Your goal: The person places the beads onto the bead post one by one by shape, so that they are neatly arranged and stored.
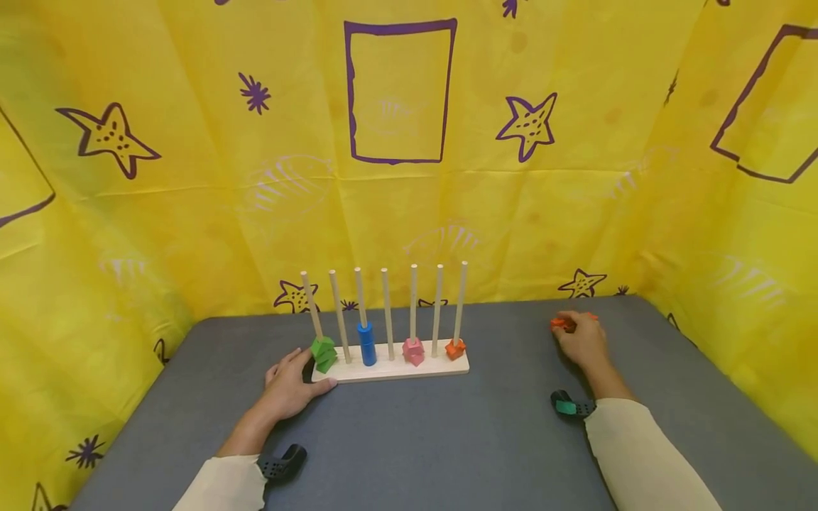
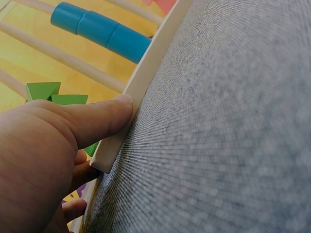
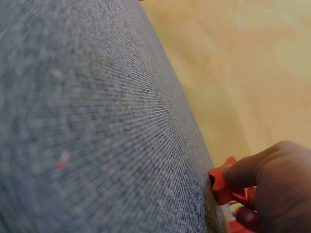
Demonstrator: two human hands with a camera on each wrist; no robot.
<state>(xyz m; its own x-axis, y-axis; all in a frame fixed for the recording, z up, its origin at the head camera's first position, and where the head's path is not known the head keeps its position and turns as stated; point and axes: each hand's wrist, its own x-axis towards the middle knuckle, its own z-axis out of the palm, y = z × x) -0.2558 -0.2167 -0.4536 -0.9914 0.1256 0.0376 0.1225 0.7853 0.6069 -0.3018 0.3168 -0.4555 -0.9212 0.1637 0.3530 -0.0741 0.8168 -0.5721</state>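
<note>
A pale wooden peg board (image 1: 396, 370) with a row of upright pegs stands on the table. My left hand (image 1: 290, 387) grips its left end, thumb (image 2: 109, 114) along the front edge and the other fingers around behind. Green triangular blocks (image 1: 324, 355) sit on the leftmost peg, blue cylinders (image 1: 367, 344) on the third. Further right are pink blocks (image 1: 413, 350) and an orange block (image 1: 455, 349) on the end peg. Off to the right, my right hand (image 1: 584, 344) pinches an orange star-shaped block (image 3: 222, 187) between thumb and fingers, low over the table.
Another orange piece (image 3: 237, 227) lies just beyond the right hand. Behind the grey table (image 1: 409, 447) hangs a yellow printed cloth (image 1: 396, 213), which rises close along the back edge and both sides. Each wrist wears a dark band.
</note>
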